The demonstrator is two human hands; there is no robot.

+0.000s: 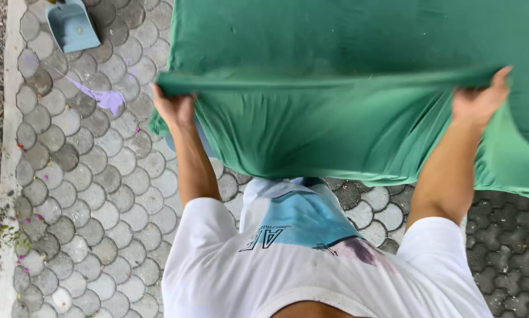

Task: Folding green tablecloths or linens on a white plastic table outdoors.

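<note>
A: Ground surface: scalloped grey paving stones [88, 176]; a pale blue dustpan [71, 25] lies at the upper left.

B: Confirmed. We hold the green cloth [347, 70] stretched out in front of us at chest level.

A: Our left hand [173, 109] is clenched on its left edge; our right hand [479, 101] clutches its right edge.

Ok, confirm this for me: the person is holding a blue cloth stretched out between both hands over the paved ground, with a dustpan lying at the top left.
Not quite: the cloth is green, not blue, as the head view shows. The rest holds: the left hand and right hand each grip its folded edge and hold it stretched over the paved ground, and a light blue dustpan lies at the top left.
</note>
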